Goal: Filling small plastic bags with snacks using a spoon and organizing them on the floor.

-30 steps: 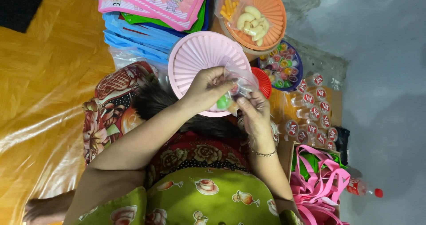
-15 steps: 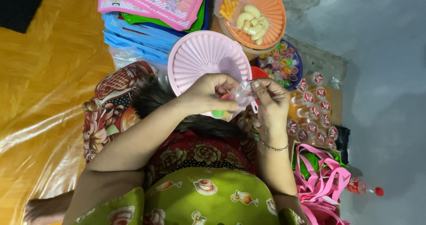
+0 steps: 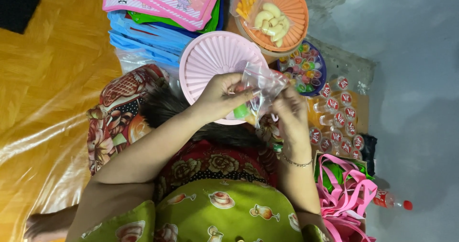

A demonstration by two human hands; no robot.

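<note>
Mid-step, by the look of it: filling a small clear bag, held up over the near edge of the pink ribbed lid. Left hand fingers pinch the bag's left edge, with a green piece at the fingertips. Right hand fingers clamp the bag's right side. Bowl of coloured jelly cups sits just right of the bag, orange lid with a snack packet beyond it. Next move likely needs the bag mouth kept open while the green piece goes in.
</note>
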